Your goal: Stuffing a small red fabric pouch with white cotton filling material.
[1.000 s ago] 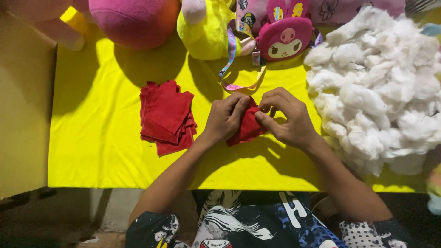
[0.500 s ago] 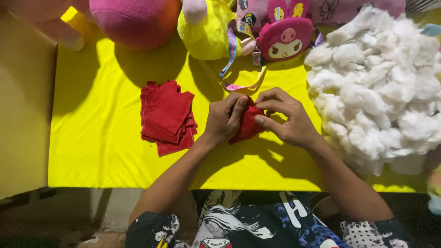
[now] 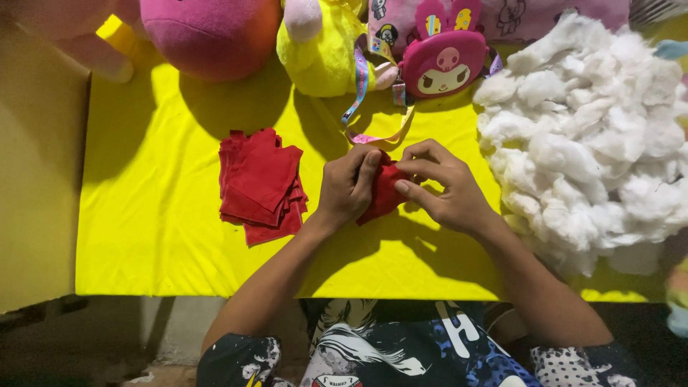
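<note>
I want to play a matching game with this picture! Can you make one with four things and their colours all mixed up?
Things:
1. stuffing pile
2. stack of cloth squares
3. table cover
4. round bunny-eared pouch

Colours:
A. yellow
B. pink
C. white
D. red

Pairs: 1-C, 2-D, 3-A, 4-B

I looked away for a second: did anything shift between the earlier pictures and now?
Very little. The right hand drew in a touch toward the left hand, fingers curling tighter on the small red cloth piece that both keep pinching. Nothing was let go. The stack of red cloth, the white stuffing and the plush toys stayed put.
</note>
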